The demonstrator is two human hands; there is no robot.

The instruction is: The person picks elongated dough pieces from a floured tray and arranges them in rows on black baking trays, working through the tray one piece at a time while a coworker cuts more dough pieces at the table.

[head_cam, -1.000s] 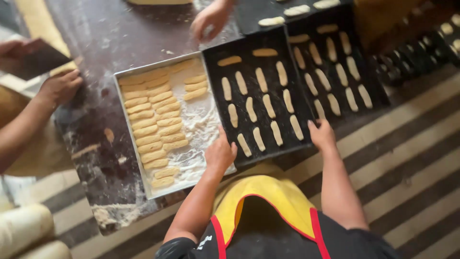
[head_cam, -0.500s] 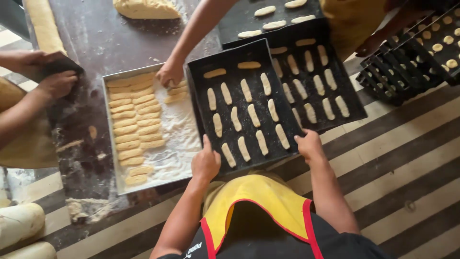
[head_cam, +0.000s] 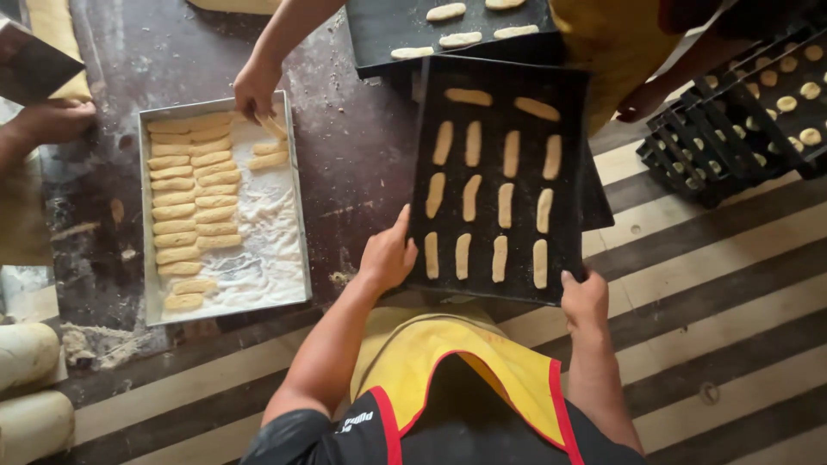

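black baking tray [head_cam: 568,77], pale tan dough sticks [head_cam: 472,196], yellow apron [head_cam: 448,353] edged red.

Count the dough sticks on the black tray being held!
14 dough sticks on the black tray: two crosswise at the far end, then three rows of four toward the left hand and right hand. None looks hidden.

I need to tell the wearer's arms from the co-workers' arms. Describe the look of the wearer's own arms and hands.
Both arms are bare from above the elbow down to the hands: left hand, right hand. No gloves, rings, watch or bands show. Short black sleeves cover the upper arms, the left one with small white lettering. A yellow apron with red edging sits between the arms.
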